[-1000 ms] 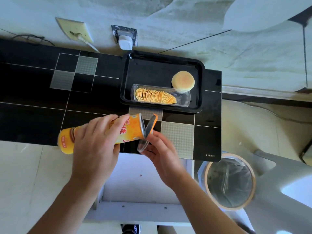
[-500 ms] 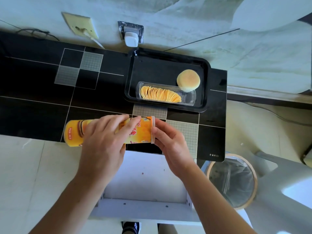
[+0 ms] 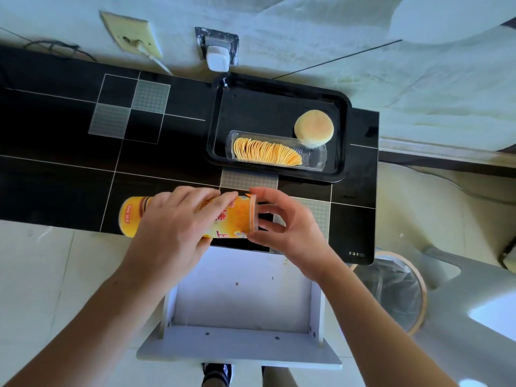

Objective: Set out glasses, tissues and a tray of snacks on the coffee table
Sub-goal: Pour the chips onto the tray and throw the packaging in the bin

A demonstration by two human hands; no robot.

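An orange crisp can (image 3: 231,217) lies sideways over the near edge of the black glass coffee table (image 3: 69,152). My left hand (image 3: 173,233) wraps its middle. My right hand (image 3: 290,227) has its fingertips around the clear lid (image 3: 253,213) at the can's right end. On the black tray (image 3: 342,135) at the table's right rest a clear plastic sleeve of stacked crisps (image 3: 268,150) and a round pale bun (image 3: 314,127) touching the sleeve's far right end.
An open white drawer (image 3: 243,300) juts out below the table toward me. A round bin with a clear liner (image 3: 396,291) stands on the floor to the right. A wall socket (image 3: 131,37) and a white plug adapter (image 3: 217,58) sit behind the table.
The lid went from held open beside the can's mouth to seated on it. My right hand now loosens to fingertips on the rim. The can stays level in my left hand.
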